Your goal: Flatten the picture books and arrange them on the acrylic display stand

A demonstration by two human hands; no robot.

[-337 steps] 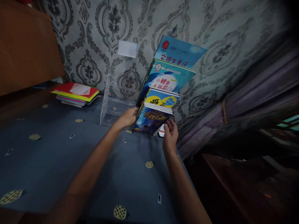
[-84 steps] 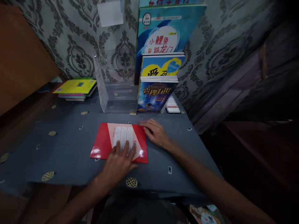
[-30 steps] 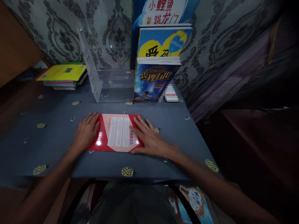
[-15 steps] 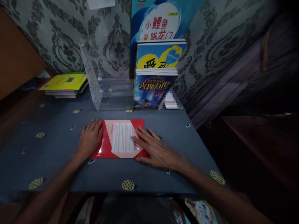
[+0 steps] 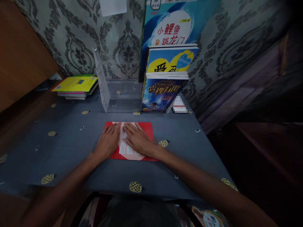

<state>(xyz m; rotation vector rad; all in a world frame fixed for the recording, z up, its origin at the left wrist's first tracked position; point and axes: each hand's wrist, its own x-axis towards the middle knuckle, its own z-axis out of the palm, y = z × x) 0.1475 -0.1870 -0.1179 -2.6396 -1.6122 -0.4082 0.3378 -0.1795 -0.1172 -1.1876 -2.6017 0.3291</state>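
Touching red book, fingers now closer together

Location type: home, study corner of a room. Indicators: damask-patterned wallpaper behind; tied-back curtain at right; surface covered with pineapple-print cloth; illustrated books upright beside clear partition; wooden furniture panel at left.
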